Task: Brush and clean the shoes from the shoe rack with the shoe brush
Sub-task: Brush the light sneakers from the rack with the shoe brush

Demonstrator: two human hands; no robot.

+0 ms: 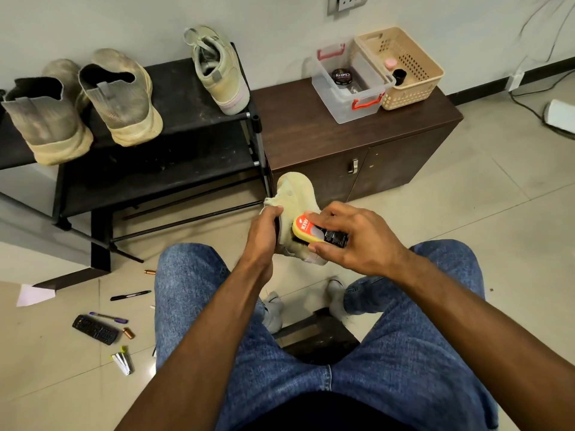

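Observation:
A pale cream shoe [298,189] is held above my knees, toe pointing away from me. My left hand [263,234] grips it at the opening, fingers tucked inside. My right hand [351,237] holds a yellow shoe brush [306,230] with a red label, its dark bristles pressed against the shoe's side. On the black shoe rack [186,98] to the left stand two dirty grey slip-on shoes [123,98] [43,119] and the matching cream shoe [217,70], heels toward me.
A dark brown cabinet [311,132] beside the rack carries a clear plastic box [348,104] with a polish tin [341,77] and a beige basket [420,85]. On the floor at left lie a remote [95,329], pens [130,295] and small batteries. Cables run at right.

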